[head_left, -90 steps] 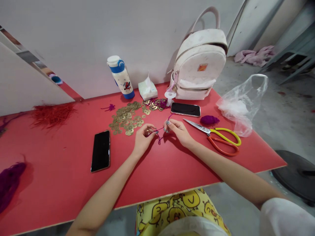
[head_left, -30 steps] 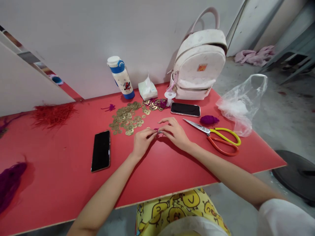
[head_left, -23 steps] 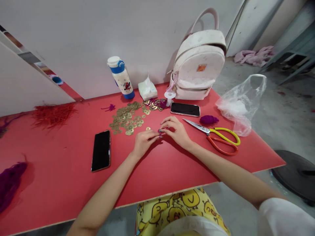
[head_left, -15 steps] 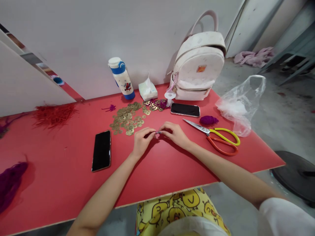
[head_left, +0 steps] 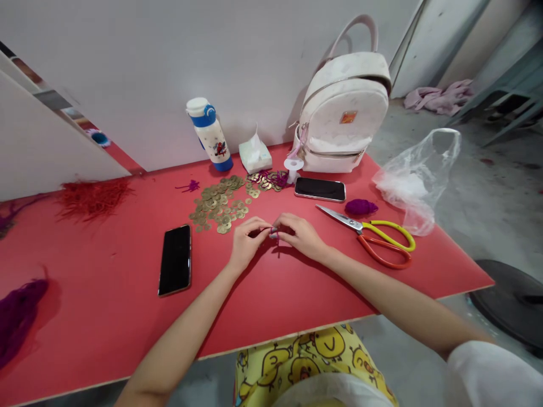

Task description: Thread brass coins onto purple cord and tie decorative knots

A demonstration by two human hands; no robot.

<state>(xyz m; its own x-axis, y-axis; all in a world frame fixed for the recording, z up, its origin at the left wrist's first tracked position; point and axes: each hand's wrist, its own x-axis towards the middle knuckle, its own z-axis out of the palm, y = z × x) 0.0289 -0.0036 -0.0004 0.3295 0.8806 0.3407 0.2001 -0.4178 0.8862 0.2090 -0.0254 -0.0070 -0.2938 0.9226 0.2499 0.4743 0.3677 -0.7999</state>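
Between my fingertips is a short piece of purple yarn (head_left: 278, 237), its end hanging below the right fingers. My left hand (head_left: 247, 243) pinches one side of it. My right hand (head_left: 299, 233) pinches the other side, very close to the left. A small greyish piece shows at the right fingertips; it is partly covered and too small to name. Just beyond my left hand lie many brass-coloured holed coins (head_left: 218, 203), spread in a loose pile. More purple yarn strands (head_left: 278, 179) rest on the coins at the back.
Large scissors (head_left: 360, 227) and a purple yarn ball (head_left: 360, 207) lie to the right. Phones lie left (head_left: 175, 260) and behind (head_left: 320, 189). A bottle (head_left: 212, 138), tissue pack (head_left: 254, 158), white spool (head_left: 293, 165) and backpack (head_left: 339, 118) line the wall. A plastic bag (head_left: 411, 186) sits at the right edge.
A purple yarn end now hangs below my right fingertips, and a loop of it shows between the hands. Both hands stay in nearly the same place.
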